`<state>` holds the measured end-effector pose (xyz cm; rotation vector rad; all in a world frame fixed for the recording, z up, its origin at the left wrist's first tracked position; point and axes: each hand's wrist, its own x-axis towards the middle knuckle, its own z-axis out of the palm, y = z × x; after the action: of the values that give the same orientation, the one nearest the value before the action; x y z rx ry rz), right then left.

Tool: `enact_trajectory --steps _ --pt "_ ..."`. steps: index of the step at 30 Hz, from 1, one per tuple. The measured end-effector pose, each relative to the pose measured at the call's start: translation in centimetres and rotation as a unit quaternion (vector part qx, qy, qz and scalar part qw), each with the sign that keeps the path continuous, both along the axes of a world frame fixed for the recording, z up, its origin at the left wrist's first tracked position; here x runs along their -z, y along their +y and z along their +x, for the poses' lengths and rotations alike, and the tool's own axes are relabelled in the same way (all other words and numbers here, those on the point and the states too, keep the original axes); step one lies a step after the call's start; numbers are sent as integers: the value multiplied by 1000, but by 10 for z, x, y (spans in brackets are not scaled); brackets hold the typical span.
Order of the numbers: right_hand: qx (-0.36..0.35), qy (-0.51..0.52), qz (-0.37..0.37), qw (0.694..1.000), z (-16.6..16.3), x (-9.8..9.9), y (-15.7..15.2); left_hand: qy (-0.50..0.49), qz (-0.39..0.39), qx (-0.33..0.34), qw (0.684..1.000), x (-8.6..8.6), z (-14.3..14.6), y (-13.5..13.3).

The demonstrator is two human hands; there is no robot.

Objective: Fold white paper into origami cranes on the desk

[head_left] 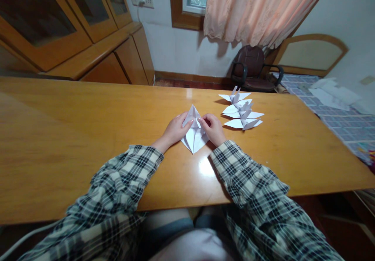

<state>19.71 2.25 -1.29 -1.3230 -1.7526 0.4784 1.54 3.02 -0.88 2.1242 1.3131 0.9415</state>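
A folded sheet of white paper (193, 138), diamond-shaped with creases and an upper flap raised to a point, lies on the wooden table in front of me. My left hand (175, 129) grips its left edge, the thumb pressed on the front of the flap. On the other side, my right hand (213, 128) pinches the flap's right edge between thumb and bent fingers. Some fingertips are hidden behind the paper. To the right of my right hand stand several white paper cranes (242, 114) in a close row, wings spread.
The glossy wooden table (73, 136) spans the view. Beyond it are a wooden cabinet (102, 54) at left, a brown armchair (253, 68) and a pink curtain (249, 11). A bed with a checked cover (331, 112) adjoins the right side.
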Motion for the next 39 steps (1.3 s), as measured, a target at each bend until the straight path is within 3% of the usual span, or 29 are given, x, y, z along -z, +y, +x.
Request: enact_trajectory --steps 10,18,25,35,39 --pt "2 -62 -3 998 1 -2 -1 34 -34 24 999 0 0 0" --pt "-125 -142 -3 982 22 -14 -7 47 -25 12 998 1 0 -1" --pt "-169 -214 -43 961 36 -23 -5 56 -26 10 998 1 0 -1" --pt "-126 -207 -63 968 32 -13 -3 41 -22 9 999 2 -1 0" --pt "-87 -191 -51 976 27 -5 -1 -17 -16 13 1000 2 -1 0"
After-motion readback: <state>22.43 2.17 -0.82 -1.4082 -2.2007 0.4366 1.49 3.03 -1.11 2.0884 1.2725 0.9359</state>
